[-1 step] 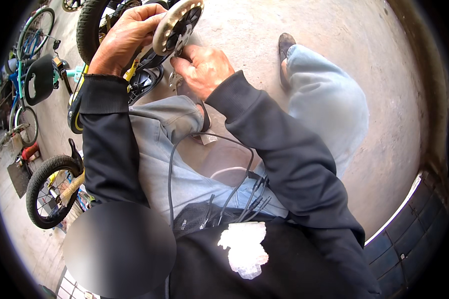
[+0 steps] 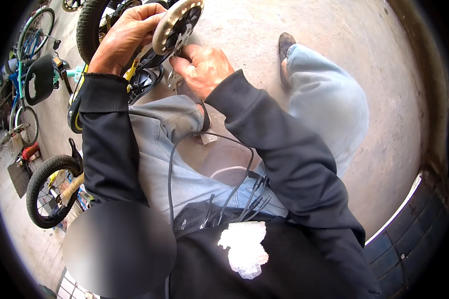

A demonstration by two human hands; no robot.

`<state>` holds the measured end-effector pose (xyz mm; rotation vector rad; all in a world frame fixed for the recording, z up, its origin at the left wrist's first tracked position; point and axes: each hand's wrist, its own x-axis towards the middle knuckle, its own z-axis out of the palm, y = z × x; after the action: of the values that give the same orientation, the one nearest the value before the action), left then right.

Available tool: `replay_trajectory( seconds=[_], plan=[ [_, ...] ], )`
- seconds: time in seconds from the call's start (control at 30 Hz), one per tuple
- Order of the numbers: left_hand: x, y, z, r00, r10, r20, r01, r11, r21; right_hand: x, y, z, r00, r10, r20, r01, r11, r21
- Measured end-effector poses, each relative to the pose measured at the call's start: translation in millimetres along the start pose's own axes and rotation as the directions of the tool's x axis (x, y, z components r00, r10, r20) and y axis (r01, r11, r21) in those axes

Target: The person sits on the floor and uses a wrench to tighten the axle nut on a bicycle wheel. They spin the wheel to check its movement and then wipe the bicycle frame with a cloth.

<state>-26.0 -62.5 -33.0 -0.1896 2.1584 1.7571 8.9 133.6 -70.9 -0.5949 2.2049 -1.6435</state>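
Observation:
A small training wheel [image 2: 160, 36] with a pale tyre and dark spokes stands tilted at the top of the view, beside a child's bicycle with yellow parts [image 2: 132, 70]. My left hand [image 2: 122, 37] is closed on the wheel's left edge, thumb and fingers pinching it. Just below the wheel, my right hand [image 2: 204, 70] is closed at the metal bracket [image 2: 180, 45], with thumb and forefinger together. A bit of shiny metal [image 2: 172, 78] shows under that thumb; what the fingers hold is mostly hidden.
The bicycle's large black tyre [image 2: 86, 32] is behind my left hand. Another small bicycle wheel [image 2: 33, 197] lies at lower left, with teal bicycles [image 2: 25, 37] beyond. A black cable [image 2: 172, 164] loops over my lap. Bare concrete floor [image 2: 384, 114] spreads to the right.

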Motion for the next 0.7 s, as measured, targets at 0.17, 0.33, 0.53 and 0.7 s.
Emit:
replay_trajectory(
  seconds=[0.17, 0.33, 0.53, 0.7],
  plan=[
    [4.1, 5.4, -2.4, 0.994, -0.020, 0.108, 0.018, 1.000, 0.022, 0.9, -3.8, -0.8, 0.995, 0.094, 0.042, -0.100, 0.977, 0.187],
    [6.2, 0.2, -4.3, 0.996, -0.008, 0.090, 0.007, 1.000, 0.016, 1.4, -25.3, -15.3, 0.905, 0.311, 0.288, -0.413, 0.806, 0.425],
    [1.0, 5.8, -1.0, 0.998, 0.010, 0.058, -0.013, 0.998, 0.056, 4.7, -18.4, -11.8, 0.905, 0.253, 0.342, -0.421, 0.644, 0.639],
    [-4.5, 3.0, 4.8, 1.000, 0.010, -0.009, -0.009, 0.997, 0.081, 3.0, -23.0, -11.0, 0.892, 0.275, 0.359, -0.452, 0.569, 0.687]
  ],
)
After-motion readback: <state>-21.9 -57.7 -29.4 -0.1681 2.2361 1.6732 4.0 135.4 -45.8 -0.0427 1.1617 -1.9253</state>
